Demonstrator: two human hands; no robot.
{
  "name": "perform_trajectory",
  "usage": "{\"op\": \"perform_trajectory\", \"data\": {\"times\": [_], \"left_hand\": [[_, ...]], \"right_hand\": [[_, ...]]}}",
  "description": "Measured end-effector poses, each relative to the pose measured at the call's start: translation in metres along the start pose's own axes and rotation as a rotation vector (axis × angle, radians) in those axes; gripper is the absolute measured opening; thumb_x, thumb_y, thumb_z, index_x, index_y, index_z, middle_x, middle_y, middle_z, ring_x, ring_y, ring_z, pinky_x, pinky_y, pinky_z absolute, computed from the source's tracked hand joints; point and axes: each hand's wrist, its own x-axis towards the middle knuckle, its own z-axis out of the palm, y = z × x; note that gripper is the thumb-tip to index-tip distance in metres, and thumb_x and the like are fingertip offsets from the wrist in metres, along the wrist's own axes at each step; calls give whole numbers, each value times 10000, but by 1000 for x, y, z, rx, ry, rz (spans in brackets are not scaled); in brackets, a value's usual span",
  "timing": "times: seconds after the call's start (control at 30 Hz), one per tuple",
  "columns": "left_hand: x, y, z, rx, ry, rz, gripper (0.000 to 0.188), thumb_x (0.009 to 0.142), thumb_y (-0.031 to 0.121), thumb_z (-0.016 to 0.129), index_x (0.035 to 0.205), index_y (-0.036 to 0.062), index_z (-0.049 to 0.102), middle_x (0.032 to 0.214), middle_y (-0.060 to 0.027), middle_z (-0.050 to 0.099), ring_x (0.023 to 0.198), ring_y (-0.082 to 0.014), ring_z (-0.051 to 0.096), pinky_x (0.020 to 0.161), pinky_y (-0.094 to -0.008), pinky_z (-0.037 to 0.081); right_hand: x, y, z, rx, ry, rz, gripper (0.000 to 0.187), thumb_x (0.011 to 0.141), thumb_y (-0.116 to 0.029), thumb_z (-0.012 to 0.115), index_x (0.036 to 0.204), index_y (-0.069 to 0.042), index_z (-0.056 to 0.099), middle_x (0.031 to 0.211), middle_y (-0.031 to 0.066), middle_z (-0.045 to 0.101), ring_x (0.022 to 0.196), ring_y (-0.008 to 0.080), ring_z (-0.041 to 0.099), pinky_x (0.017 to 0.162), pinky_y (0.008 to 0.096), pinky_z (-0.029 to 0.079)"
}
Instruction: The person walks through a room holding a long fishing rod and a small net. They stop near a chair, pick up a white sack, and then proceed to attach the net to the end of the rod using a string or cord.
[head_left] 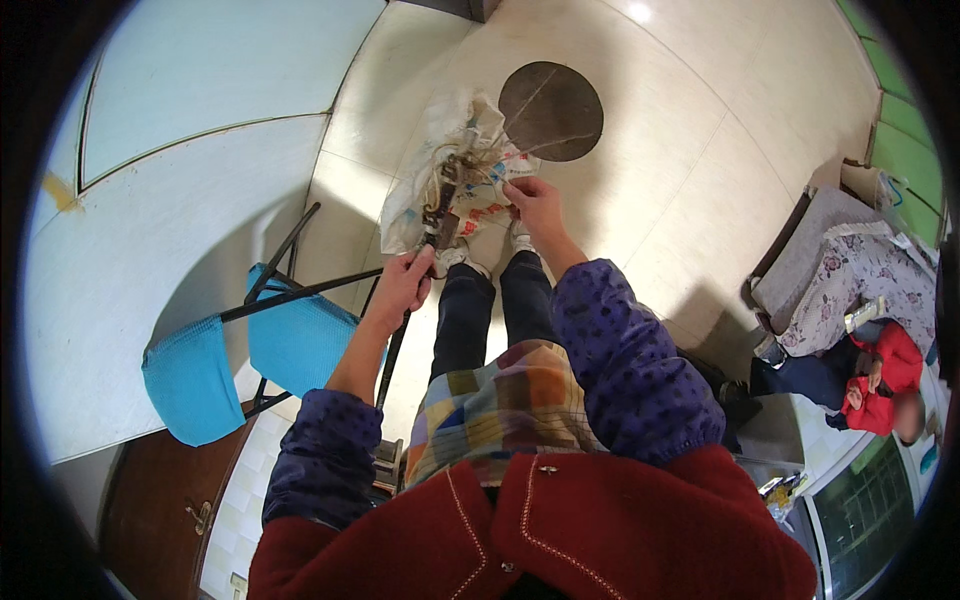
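Observation:
My left hand (402,285) is closed around the lower end of a long dark object wrapped in tangled pale strands (440,200); its exact kind is unclear. My right hand (538,208) is closed in a pinch to the right of that object, with a thin pale strand appearing to run to its fingertips. Behind and below the bundle, a white plastic bag (400,222) with red and blue print lies spread near my feet. Thin strands stretch from the top of the bundle toward a dark round disc (550,110), which looks like a stool top.
To my left stands a folding chair (300,340) with bright blue seat and back, beside a pale panel (200,210). At the right, a person in red (888,375) sits by a flower-patterned cloth (850,275). A brown door (165,500) shows at lower left.

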Motion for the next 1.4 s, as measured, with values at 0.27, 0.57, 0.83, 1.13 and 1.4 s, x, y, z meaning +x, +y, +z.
{"op": "perform_trajectory", "data": {"times": [0.27,0.57,0.83,1.13,1.4], "left_hand": [[-4,-23,-10,284,49,92,328,854,342,573,719,44,549,471,18,424,406,-61,387,385,-237,291],[-2,-35,-14,610,125,266,435,789,420,610,754,-13,576,607,-175,541,552,-273,524,538,-353,408],[-7,-19,-16,709,134,354,439,796,446,573,820,10,612,698,-193,592,677,-333,579,603,-382,443],[-4,-19,-17,786,117,374,430,784,455,565,855,32,601,778,-188,604,787,-367,577,670,-428,450],[-15,-38,-7,521,107,427,374,782,354,589,864,-11,585,767,-191,601,770,-365,578,647,-424,449]], "right_hand": [[25,-30,-18,-453,-8,-223,264,827,-250,601,851,10,640,721,23,601,588,105,517,518,256,403],[17,-108,60,-1407,-316,-195,431,682,-372,661,852,19,607,812,185,626,757,313,609,704,360,478],[-102,-167,50,129,-449,-219,388,735,29,525,1106,8,415,787,97,588,634,138,540,554,242,431],[-195,-190,17,-483,-529,319,334,811,-122,548,1099,38,497,523,5,465,429,64,416,389,189,319],[-241,-205,7,-314,-518,66,287,914,-220,472,909,51,566,507,-49,390,439,22,299,410,196,224]]}}
